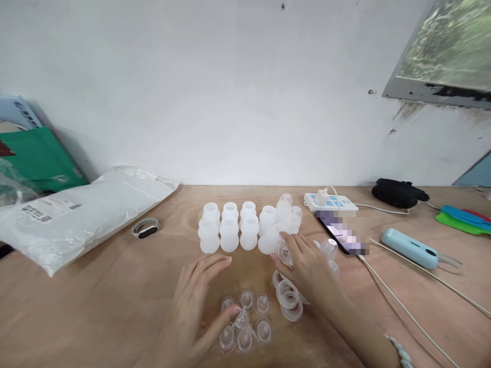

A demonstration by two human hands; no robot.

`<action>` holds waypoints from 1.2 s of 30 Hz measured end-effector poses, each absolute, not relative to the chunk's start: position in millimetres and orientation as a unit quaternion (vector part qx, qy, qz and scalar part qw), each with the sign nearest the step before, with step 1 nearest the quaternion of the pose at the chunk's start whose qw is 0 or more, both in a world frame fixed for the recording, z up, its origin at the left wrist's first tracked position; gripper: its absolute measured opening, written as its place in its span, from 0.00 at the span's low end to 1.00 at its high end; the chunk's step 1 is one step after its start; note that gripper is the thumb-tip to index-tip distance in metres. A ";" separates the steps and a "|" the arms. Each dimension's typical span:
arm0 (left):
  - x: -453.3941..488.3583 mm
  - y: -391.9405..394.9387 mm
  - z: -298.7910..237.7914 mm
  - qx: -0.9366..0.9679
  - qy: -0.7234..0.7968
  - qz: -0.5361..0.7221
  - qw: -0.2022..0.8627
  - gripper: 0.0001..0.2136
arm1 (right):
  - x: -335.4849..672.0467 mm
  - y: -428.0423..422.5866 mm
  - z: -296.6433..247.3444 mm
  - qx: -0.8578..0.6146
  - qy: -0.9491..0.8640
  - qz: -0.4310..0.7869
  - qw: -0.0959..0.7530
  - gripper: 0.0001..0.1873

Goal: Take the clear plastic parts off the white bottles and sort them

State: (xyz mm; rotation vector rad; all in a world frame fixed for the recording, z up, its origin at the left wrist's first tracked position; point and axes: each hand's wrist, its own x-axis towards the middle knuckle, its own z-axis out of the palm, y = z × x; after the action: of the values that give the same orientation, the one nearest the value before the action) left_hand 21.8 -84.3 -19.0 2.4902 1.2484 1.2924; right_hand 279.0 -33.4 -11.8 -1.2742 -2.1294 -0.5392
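My right hand (307, 260) has thumb and fingers closed around a translucent ring with a clear nipple (283, 252) in it, right against the near right white bottle (267, 244). My left hand (197, 296) is open, thumb and fingers spread. Its thumb tip is beside a raised clear nipple (241, 319); whether they touch I cannot tell. Several more clear nipples (264, 329) lie around that one. Small translucent white bottles (229, 236) stand in two rows beyond my hands. Loose translucent rings (291, 309) lie overlapping below my right wrist.
Clear domed caps (329, 248) lie right of my right hand, partly hidden. Beyond are a phone (341, 232), a power strip (345, 203), a light-blue device (409, 248), cables and a black pouch (399, 192). On the left are a white plastic parcel (92, 209) and a fitness band (146, 229).
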 end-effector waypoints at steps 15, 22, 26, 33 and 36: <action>24.0 -86.1 -18.6 0.810 0.404 0.423 0.040 0.19 | 279.2 -30.5 -15.4 -0.482 -0.806 -0.175 0.296 0.16; 22.3 -84.3 -20.6 0.819 0.398 0.412 0.037 0.20 | 275.1 -36.3 -14.1 -0.485 -0.829 -0.053 0.274 0.11; 21.7 -83.1 -20.7 0.822 0.396 0.408 0.039 0.20 | 271.9 -39.4 -14.1 -0.499 -0.826 0.053 0.258 0.09; 23.8 -84.0 -18.7 0.821 0.404 0.400 0.046 0.20 | 271.6 -38.8 -16.3 -0.507 -0.820 0.109 0.243 0.09; 24.3 -83.7 -18.6 0.823 0.398 0.403 0.054 0.19 | 272.0 -39.6 -15.5 -0.496 -0.823 0.123 0.250 0.12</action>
State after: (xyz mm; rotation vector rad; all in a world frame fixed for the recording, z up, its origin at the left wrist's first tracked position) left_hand 24.3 -83.7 -18.6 2.4992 1.2082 1.2241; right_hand 272.0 -39.6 -15.5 -1.3499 -2.2403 0.3360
